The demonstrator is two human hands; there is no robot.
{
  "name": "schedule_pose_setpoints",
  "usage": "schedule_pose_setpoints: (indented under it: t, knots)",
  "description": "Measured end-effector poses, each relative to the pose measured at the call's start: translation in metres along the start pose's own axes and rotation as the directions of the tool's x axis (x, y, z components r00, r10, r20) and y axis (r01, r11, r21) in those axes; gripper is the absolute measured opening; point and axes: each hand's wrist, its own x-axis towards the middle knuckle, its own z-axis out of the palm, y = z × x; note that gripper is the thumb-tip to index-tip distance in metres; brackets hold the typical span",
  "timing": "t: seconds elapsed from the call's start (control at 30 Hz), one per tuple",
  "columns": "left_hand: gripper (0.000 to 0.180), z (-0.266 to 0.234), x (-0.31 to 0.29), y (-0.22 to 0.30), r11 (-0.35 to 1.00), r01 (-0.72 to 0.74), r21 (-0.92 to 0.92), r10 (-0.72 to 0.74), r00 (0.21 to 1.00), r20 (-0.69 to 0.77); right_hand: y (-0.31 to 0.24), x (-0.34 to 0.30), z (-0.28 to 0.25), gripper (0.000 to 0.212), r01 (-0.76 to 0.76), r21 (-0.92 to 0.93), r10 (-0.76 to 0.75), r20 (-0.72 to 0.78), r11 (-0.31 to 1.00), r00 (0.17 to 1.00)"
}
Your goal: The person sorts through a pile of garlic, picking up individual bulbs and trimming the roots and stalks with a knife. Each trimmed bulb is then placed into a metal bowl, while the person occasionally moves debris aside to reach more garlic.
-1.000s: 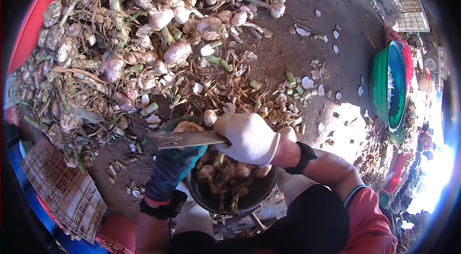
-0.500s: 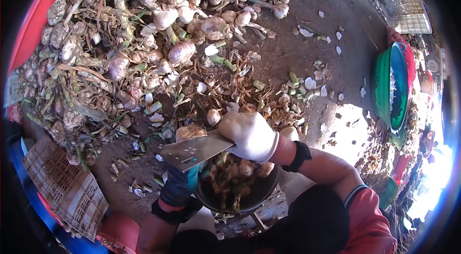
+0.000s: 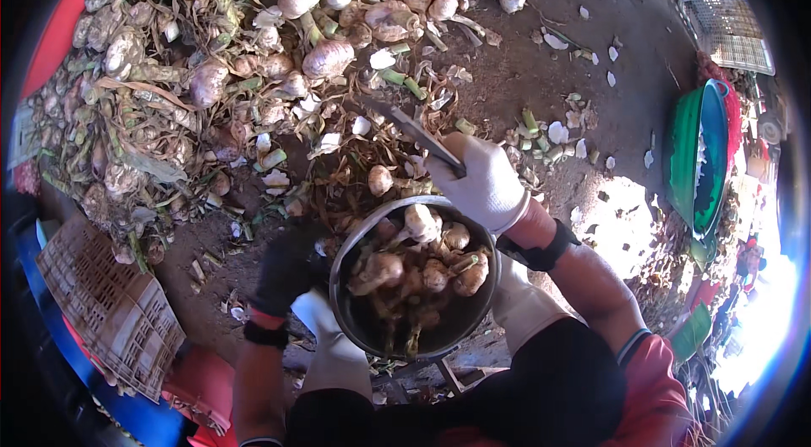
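Brown dirt floor spreads out in front of me, with white flakes of peel and cut green stalks dropped on it. On the left side, a big heap of dusty white and purple garlic lies with its long dry stems all mixed up.

Between my legs is a round grey metal bowl, and dirty garlic bulbs sit inside it. One clean, pale garlic bulb lies on top, near the far rim. Another small round bulb is outside, just past the bowl.

My right hand, in a white knitted glove, is closed tight around a knife with a flat grey blade. The blade points up and to the left, past the bowl's far rim. My left hand, in a dark glove, is beside the bowl on the left. It is dark and blurry, so I can't tell if its fingers are apart or together.

Far to my right is a round green basin. A tan woven basket leans at my lower left.
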Motion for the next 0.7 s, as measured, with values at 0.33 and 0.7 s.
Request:
schedule_pose_setpoints:
  t: [0.33, 0.7]
  knots:
    - [0.049, 0.029, -0.040, -0.092, 0.794, 0.449, -0.411, -0.508, 0.860, -0.043, -0.006, -0.005, 0.027, 0.014, 0.070, 0.003, -0.069, 0.165, 0.998, 0.984]
    - [0.026, -0.043, 0.050, 0.031, 0.333, 0.294, -0.896, -0.329, 0.927, 0.182, -0.021, -0.009, 0.028, 0.013, 0.306, -0.050, -0.284, 0.253, 0.951, 0.925]
